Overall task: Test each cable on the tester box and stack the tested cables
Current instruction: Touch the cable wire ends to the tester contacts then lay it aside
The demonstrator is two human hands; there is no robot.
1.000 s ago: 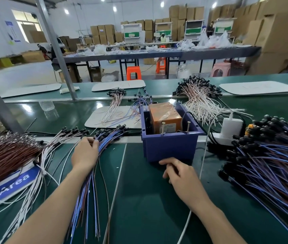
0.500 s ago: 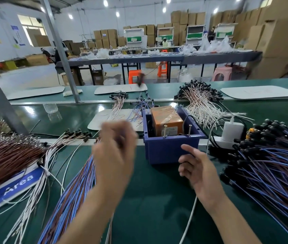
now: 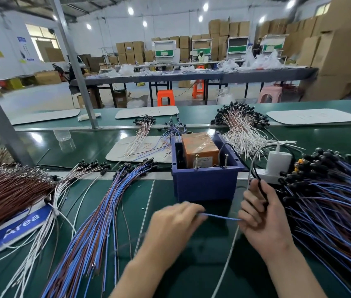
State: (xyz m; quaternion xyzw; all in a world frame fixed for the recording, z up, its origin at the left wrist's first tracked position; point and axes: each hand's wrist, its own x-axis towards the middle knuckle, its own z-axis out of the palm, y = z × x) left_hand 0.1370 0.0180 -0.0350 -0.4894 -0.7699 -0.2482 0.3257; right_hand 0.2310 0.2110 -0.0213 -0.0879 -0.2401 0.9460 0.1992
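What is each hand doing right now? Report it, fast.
Left hand: closed, fingers curled round a blue cable.
Right hand: closed on the same blue cable; a black lead runs between its fingers.

Left hand point(image 3: 176, 220) and right hand point(image 3: 262, 220) at either end of a blue cable point(image 3: 221, 217), near the tester box point(image 3: 206, 186).

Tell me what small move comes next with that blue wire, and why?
Probably raise the blue wire to the metal pins on the blue box: the left hand and right hand hold it stretched short of the box, touching neither pin.
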